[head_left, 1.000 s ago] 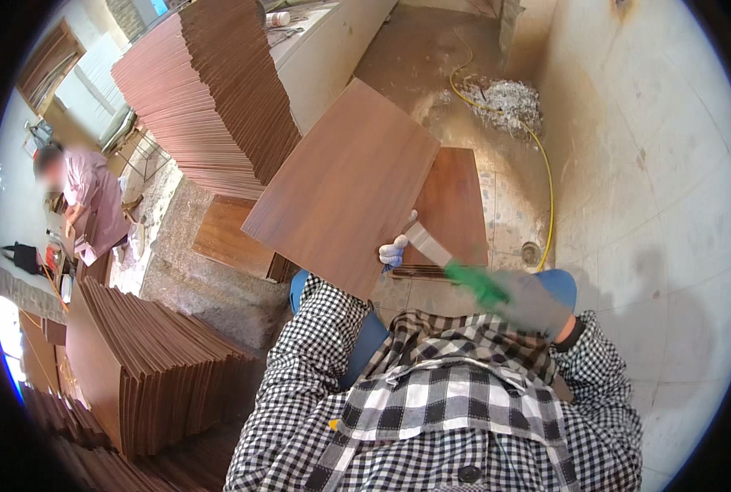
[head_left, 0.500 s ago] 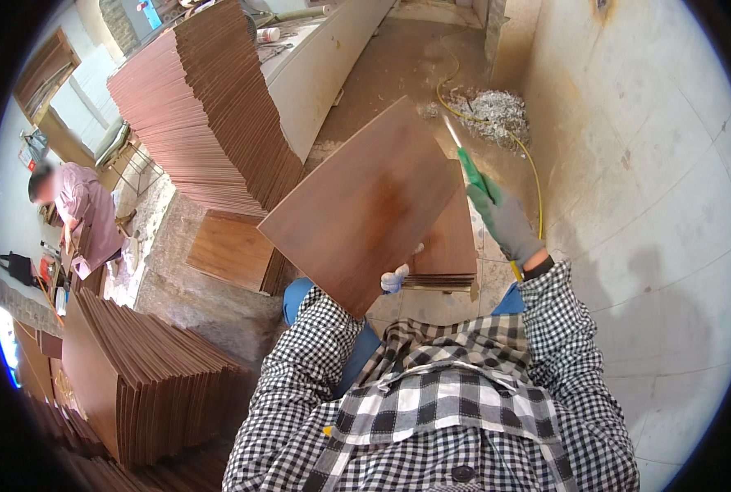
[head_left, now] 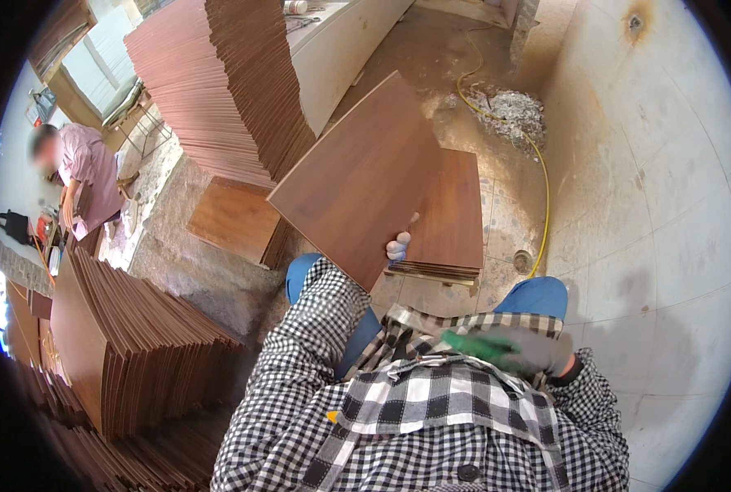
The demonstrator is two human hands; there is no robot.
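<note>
My left hand (head_left: pixel 398 245), in a pale glove, is closed on the near right edge of a brown wood-look board (head_left: pixel 353 184). Only its fingertips show; the rest is behind the board, which is tilted above my knees. My right hand (head_left: pixel 538 353), in a grey glove, is low over my checked apron. It grips a green-handled tool (head_left: pixel 480 347) with a thin pale end, blurred by motion. Partly behind the held board is a low stack of similar boards (head_left: pixel 457 205).
A tall board stack (head_left: pixel 255 90) stands ahead to the left, with a lower stack (head_left: pixel 234 220) beside it. More boards (head_left: pixel 152 361) stand at near left. A co-worker (head_left: pixel 91 172) bends at far left. A yellow hose (head_left: pixel 546 197) runs past white scraps (head_left: pixel 509 113) along the right wall.
My right hand has swung down and back from beside the board to my lap with the green-handled tool. The held board stays in my left hand. The view has shifted slightly.
</note>
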